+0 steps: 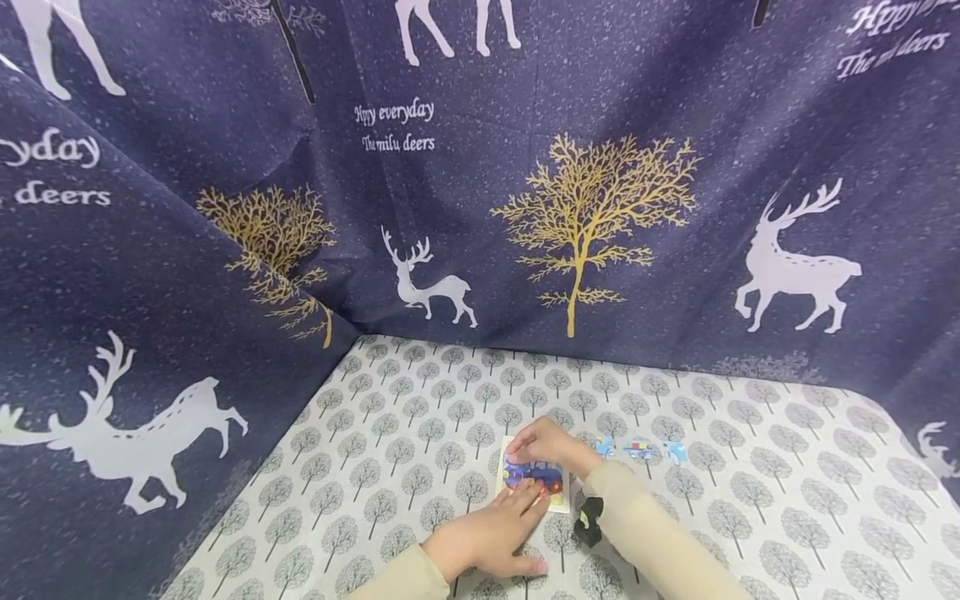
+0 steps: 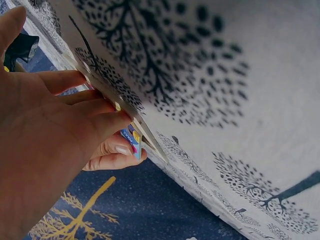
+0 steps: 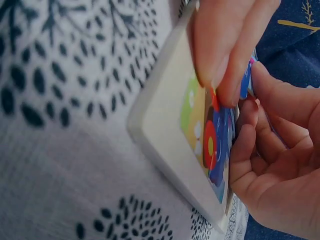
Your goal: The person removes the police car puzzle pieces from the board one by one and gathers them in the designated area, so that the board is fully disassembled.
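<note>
A small white-rimmed jigsaw puzzle board (image 1: 561, 507) lies on the table, its picture showing a blue vehicle with red wheels. Across its lower part rests my left hand (image 1: 495, 529), fingers straight and fingertips on the picture. Over the board's upper left is my right hand (image 1: 546, 442). Between its thumb and fingers it pinches a small blue puzzle piece (image 3: 245, 82), whose printed edge also shows in the left wrist view. Most of that piece is hidden by fingers. The right wrist view shows the board's thick pale rim (image 3: 160, 125) close up.
To the right of the board lie several loose light-blue puzzle pieces (image 1: 640, 449), partly behind the right forearm. A tree-print cloth (image 1: 420, 433) covers the table. Dark blue curtains (image 1: 465, 192) with deer and trees hang behind and at the left. A black wrist strap (image 1: 589, 521) sits at the right sleeve.
</note>
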`<action>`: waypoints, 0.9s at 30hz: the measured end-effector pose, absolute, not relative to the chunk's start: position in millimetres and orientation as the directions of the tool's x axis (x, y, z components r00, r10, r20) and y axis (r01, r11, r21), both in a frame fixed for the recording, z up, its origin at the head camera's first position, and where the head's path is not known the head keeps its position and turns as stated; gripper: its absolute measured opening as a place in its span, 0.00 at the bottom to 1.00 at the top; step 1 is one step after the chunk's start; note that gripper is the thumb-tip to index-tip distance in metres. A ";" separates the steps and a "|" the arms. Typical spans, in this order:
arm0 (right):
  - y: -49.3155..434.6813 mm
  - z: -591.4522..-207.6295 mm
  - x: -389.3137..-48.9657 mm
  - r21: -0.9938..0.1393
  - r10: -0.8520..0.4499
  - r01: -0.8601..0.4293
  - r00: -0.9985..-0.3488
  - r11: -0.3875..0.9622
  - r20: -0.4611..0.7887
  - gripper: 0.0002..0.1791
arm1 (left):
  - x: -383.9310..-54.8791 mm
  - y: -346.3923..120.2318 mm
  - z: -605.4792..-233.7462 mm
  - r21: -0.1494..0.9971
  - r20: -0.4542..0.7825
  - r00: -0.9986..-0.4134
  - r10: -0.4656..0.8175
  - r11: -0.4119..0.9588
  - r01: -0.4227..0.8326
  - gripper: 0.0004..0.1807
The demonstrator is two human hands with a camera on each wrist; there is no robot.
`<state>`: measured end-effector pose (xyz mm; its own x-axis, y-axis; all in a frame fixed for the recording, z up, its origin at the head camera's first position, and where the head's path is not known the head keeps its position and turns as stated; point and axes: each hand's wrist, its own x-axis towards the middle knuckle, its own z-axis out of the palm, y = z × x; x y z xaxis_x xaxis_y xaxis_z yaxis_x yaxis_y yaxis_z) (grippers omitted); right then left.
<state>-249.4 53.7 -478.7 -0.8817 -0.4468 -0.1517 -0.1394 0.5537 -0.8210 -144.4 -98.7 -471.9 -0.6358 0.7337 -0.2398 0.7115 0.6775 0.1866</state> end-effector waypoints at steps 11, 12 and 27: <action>67.5 -483.7 -256.9 -0.886 -0.472 -0.058 -0.861 0.459 -0.188 0.09 | -143.5 -95.9 -471.1 0.189 -0.239 -0.644 0.726 0.686 0.703 0.47; 68.8 -483.8 -257.9 -0.887 -0.475 -0.057 -0.859 0.457 -0.190 0.10 | -143.2 -96.0 -471.1 0.188 -0.237 -0.647 0.725 0.687 0.702 0.47; 78.8 -482.7 -263.6 -0.925 -0.512 -0.056 -0.845 0.376 -0.157 0.13 | -144.2 -95.6 -471.9 0.206 -0.245 -0.649 0.720 0.693 0.691 0.47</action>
<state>-263.6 78.8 -482.7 -0.8445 -0.5120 -0.1570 -0.0558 0.3758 -0.9250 -144.2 -95.6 -471.9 -0.6492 0.7202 -0.2448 0.6911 0.6929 0.2057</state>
